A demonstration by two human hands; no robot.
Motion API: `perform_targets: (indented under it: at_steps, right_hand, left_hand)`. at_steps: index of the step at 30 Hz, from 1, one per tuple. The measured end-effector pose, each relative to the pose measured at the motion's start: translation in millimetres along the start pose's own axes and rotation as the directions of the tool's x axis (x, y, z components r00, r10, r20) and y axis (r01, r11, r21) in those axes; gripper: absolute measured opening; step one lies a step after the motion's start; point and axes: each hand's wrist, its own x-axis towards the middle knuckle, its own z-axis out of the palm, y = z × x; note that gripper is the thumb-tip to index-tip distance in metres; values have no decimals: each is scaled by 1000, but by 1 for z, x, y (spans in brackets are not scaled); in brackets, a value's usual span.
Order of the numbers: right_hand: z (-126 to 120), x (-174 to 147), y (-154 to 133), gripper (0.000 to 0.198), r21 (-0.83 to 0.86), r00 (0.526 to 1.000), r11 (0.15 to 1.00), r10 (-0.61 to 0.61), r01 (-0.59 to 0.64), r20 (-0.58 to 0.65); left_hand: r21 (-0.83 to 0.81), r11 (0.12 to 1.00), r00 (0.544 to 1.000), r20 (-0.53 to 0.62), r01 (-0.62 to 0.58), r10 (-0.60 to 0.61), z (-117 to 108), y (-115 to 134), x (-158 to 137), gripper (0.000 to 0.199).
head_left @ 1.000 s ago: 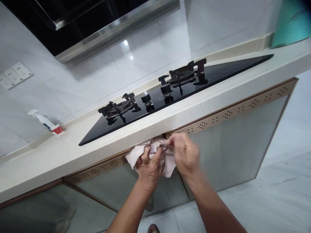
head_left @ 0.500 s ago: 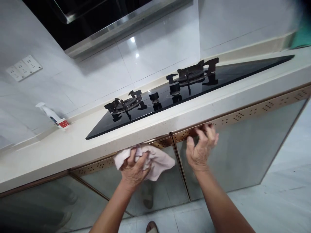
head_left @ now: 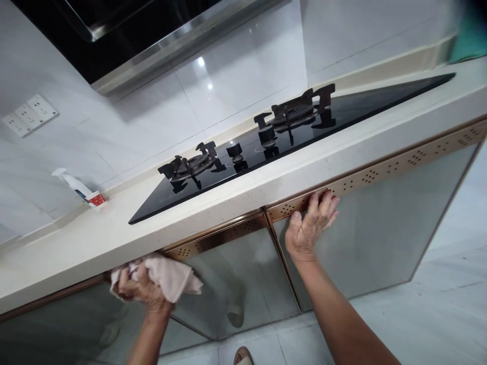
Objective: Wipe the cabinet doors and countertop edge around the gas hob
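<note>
Below the counter edge on the left, my left hand (head_left: 142, 288) is closed on a pale pink cloth (head_left: 173, 276). The cloth presses against the top edge of the cabinet fronts, and one end of it hangs loose to the right. My right hand (head_left: 311, 225) holds nothing; its fingers are stretched out, with their tips at the perforated copper-coloured strip (head_left: 352, 183) atop the right glass cabinet door (head_left: 365, 238). Between my hands stands another glass door (head_left: 236, 279) with a similar strip.
Above, a black gas hob (head_left: 228, 170) with two burners is set in the white counter (head_left: 91, 238). A white bottle (head_left: 74, 183) stands by the wall at left, under sockets (head_left: 30, 115). A range hood (head_left: 160, 56) overhangs the hob. A slipper (head_left: 242, 356) shows on the tiled floor.
My left hand has slid the cloth leftward along the cabinet's top strip. My right hand stays near the same part of the right door. The view has shifted slightly.
</note>
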Motion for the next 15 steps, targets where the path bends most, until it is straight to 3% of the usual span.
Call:
perform_targets:
  at_steps: [2,5,7,10,12,15]
  right_hand:
    - [1,0,0,61,-9,1000,1000,11,-11,-4]
    - [2,0,1,62,-7,1000,1000,-1,0,-13]
    - [1,-1,4,62,-3,1000,1000,-19,19,-17]
    - [-2,-2,9,63,18,999,999,-38,38,18]
    - [-4,-2,12,63,32,998,999,-30,28,59]
    - [-8,-1,13,65,44,995,999,-17,13,98]
  left_hand:
    - [36,982,982,-36,-186,188,15,35,-10,38]
    - [-42,900,900,30,-435,436,39,104,-25,40]
    - [-100,874,876,41,-475,480,52,152,-31,41]
    - [-251,808,789,198,-533,582,65,211,-33,47]
    - [-307,764,722,259,-568,641,68,234,-31,51]
    - [-322,725,668,284,-609,688,65,238,-28,54]
